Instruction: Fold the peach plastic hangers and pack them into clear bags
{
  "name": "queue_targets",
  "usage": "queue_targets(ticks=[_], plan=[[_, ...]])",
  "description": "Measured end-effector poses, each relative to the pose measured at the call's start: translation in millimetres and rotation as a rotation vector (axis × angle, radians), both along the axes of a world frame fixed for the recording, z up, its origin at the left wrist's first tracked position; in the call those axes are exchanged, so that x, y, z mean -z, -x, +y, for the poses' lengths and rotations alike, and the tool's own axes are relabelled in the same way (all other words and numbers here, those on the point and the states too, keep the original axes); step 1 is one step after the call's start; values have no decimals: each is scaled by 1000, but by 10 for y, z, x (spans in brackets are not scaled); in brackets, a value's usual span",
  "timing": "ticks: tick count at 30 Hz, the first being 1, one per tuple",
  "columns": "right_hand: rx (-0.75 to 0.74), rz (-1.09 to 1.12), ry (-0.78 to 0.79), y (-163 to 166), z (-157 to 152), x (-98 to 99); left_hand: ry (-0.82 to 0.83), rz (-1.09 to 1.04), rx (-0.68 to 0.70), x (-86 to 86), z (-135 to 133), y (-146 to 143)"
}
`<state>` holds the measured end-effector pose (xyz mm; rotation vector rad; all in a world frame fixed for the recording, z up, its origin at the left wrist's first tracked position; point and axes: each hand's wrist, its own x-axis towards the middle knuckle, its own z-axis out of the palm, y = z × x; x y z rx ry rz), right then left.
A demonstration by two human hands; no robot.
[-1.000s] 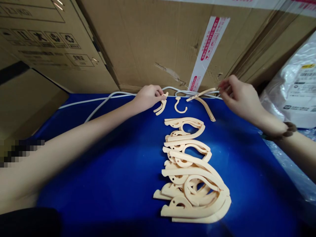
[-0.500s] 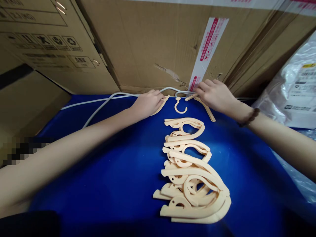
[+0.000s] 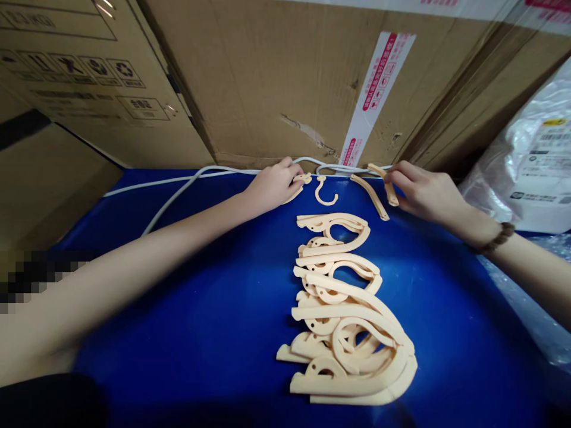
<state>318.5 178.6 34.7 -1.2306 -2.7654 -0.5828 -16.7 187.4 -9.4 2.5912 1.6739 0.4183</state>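
Standing behind the shiny blue tabletop point(image 3: 191, 309) were a big brown cardboard box point(image 3: 263, 83) w/ white-and-red printed tape point(image 3: 379, 83) and, to its L, a second brown cardboard box point(image 3: 134, 59) w/ black handling symbols; contents of both hidden. At far R, a clear plastic bag point(image 3: 484, 184) held a pkg. w/ a white printed label point(image 3: 551, 169).

L forearm stretched in from lower L, approx. straight, w/ the left hand point(image 3: 274, 185) palm-down near the back edge, fingers closed on a small cream plastic-looking piece point(image 3: 305, 178), part hidden. R forearm slanted in from the R side, brown beaded bracelet point(image 3: 499, 236) at the wrist; the right hand point(image 3: 422, 190) had fingertips pinching a curved cream plastic-looking bar point(image 3: 391, 194).

Btwn hands, on the tabletop: a cream S-like hook point(image 3: 327, 197) nearer L, and a loose curved cream strip point(image 3: 371, 195) just beside the pinched bar. Closer to the wearer, a column of folded cream hangers point(image 3: 357, 312), several overlapping. White cable point(image 3: 178, 196) ran along the back.
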Motion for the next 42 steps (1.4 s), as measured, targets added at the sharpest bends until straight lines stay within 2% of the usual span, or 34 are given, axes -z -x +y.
queue_targets(ticks=[7,12,21,25,29,33,36,39,42], plan=[[-19,130,238,-216,-62,168,13,33,-90,-69,-37,-105],[-10,178,286,-134,-97,192,34,55,-156,-91,-70,-123],[124,265,238,215,-116,190,84,109,-238,-184,-88,31],[172,352,254,323,-42,240,109,95,-230,-205,-98,118],[236,449,342,355,28,284,156,15,-211,-215,-116,194],[307,466,393,318,36,280,114,-57,-207,-284,-195,197],[358,437,391,283,17,264,38,-98,-147,-355,-288,136],[383,419,371,259,0,248,35,-142,47,-408,-399,33],[383,412,372,252,-18,225,122,-92,215,-444,-527,-97]])
